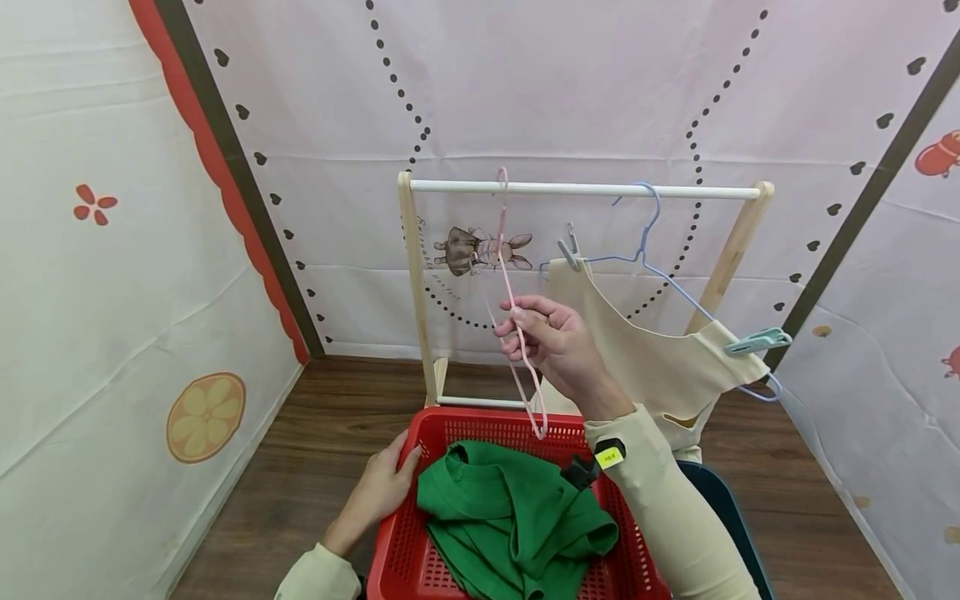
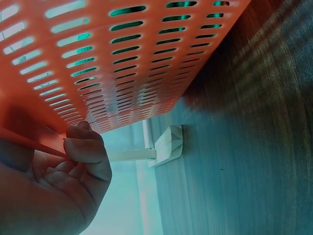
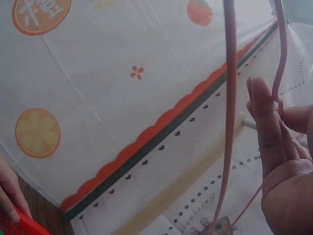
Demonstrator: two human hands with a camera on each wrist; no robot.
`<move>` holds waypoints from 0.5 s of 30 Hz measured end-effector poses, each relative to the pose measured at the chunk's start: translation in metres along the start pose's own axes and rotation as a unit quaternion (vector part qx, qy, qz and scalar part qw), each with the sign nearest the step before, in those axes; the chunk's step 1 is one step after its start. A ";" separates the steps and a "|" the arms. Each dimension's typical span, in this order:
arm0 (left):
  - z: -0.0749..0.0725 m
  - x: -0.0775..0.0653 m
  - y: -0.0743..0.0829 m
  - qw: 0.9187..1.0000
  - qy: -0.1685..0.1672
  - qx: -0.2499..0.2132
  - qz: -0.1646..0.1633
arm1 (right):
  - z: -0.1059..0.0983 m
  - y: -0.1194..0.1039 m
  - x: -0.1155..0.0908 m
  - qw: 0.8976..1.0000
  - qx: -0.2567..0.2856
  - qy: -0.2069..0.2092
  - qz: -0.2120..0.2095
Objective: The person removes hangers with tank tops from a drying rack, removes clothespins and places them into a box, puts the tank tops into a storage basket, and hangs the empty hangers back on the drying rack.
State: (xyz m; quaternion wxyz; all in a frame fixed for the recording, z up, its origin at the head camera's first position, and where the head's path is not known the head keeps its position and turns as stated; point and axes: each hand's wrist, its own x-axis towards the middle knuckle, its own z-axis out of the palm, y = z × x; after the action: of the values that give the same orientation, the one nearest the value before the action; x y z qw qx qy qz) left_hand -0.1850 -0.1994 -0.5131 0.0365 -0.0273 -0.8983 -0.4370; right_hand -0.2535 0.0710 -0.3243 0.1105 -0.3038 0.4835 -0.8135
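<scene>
My right hand (image 1: 562, 350) pinches a thin pink clothes hanger (image 1: 507, 279) between thumb and fingers. The hanger stands roughly upright, and its hook overlaps the white rod (image 1: 570, 189) of a small clothes rack in the head view. Down at the left, my left hand (image 1: 381, 483) grips the rim of a red plastic basket (image 1: 480, 413). In the left wrist view the fingers curl over that rim, beside the slotted basket wall (image 2: 132, 63). A crumpled green garment (image 1: 510, 517) lies in the basket.
A beige garment (image 1: 637, 333) hangs on a blue hanger (image 1: 647, 229), with a grey clothespin (image 1: 570, 250) and a teal clothespin (image 1: 759, 342) at its shoulders. Part of a dark blue container (image 1: 723, 508) shows behind my right sleeve. Printed cloth walls surround the wooden floor (image 1: 352, 383).
</scene>
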 end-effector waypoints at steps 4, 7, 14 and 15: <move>0.001 0.000 0.000 1.000 -0.001 -0.002 -0.001 | -0.003 0.006 0.001 1.000 -0.003 0.005 0.005; 0.001 0.000 0.000 1.000 0.002 0.003 0.001 | -0.005 0.009 0.001 1.000 -0.010 0.011 0.008; 0.000 -0.001 0.000 1.000 -0.002 -0.001 -0.003 | -0.009 0.015 -0.002 1.000 -0.020 0.010 0.009; 0.000 0.000 0.000 1.000 -0.004 -0.003 -0.004 | -0.009 0.016 -0.002 1.000 -0.018 0.009 0.008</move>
State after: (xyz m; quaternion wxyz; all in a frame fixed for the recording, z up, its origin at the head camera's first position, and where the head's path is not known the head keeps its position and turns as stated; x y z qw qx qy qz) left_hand -0.1846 -0.1993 -0.5130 0.0312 -0.0255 -0.8971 -0.4400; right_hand -0.2591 0.0703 -0.3424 0.1067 -0.2945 0.5017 -0.8063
